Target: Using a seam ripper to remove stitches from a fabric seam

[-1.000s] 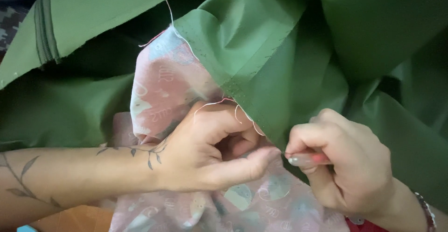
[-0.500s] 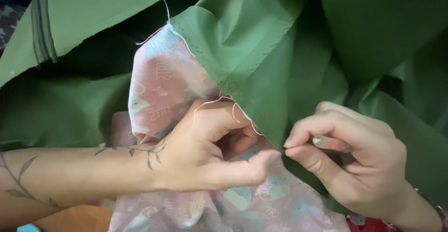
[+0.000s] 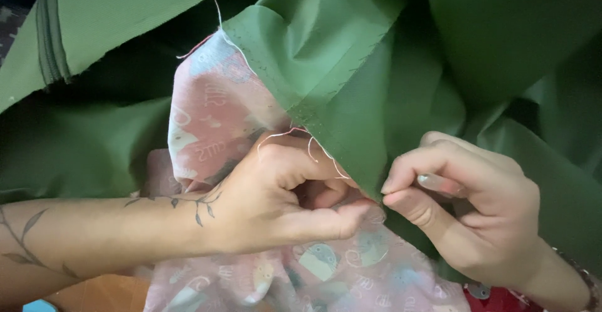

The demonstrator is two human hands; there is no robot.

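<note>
Pinching the folded green cotton fabric [image 3: 326, 92] edge in our right hand [image 3: 476, 218], left hand [image 3: 282, 202] gripping the pink printed lining [image 3: 219, 117] beside it, we risk snapping the loose pale thread [image 3: 316, 149] above our left knuckles.

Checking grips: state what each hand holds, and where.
Both pinch fabric: left hand holds the pink cloth at the seam; right hand pinches the green cloth at its edge.

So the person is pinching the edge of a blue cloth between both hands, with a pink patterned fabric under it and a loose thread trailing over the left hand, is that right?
Not quite: the cloth is green, not blue, as the head view shows. The rest holds: the left hand and right hand pinch its edge, the pink patterned fabric lies under it, and a loose thread trails over the left hand.
</note>
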